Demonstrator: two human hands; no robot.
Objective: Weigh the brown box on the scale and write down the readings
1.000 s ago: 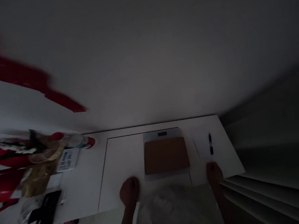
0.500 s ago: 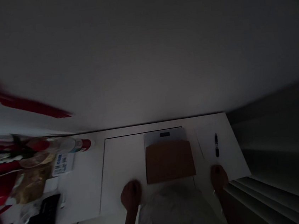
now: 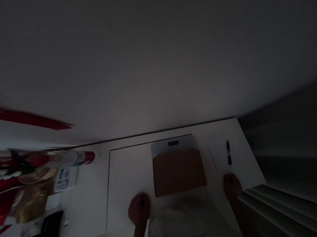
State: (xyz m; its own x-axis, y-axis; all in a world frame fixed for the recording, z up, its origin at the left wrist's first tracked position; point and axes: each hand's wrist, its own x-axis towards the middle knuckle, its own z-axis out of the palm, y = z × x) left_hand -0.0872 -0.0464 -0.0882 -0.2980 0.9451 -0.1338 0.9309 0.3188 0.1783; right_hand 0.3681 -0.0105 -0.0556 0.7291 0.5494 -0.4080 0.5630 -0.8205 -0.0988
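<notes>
Both my hands rest as fists on the near part of the white table (image 3: 93,200). My left hand (image 3: 139,208) is closed, with nothing seen in it, left of a brown cardboard box or folder (image 3: 179,172). Behind that brown piece, partly covered by it, a flat silver-grey device (image 3: 161,147) shows a small dark display. My right hand (image 3: 232,186) is closed too, with nothing seen in it, just below a black pen (image 3: 228,152). The pen lies on a white paper sheet (image 3: 218,150), apart from the hand. Dim light hides finger detail.
On the left stand a bottle with a red end (image 3: 86,157), a white box with blue print (image 3: 65,178), red items with flowers (image 3: 0,173), and a black object (image 3: 48,230). A wall (image 3: 153,66) rises behind the table. Pale ridged panels (image 3: 280,203) lie at right.
The view has tilted slightly, so the left-side objects sit a little lower and further left. A dark shape at the lower left edge is gone. Both fists stay in place.
</notes>
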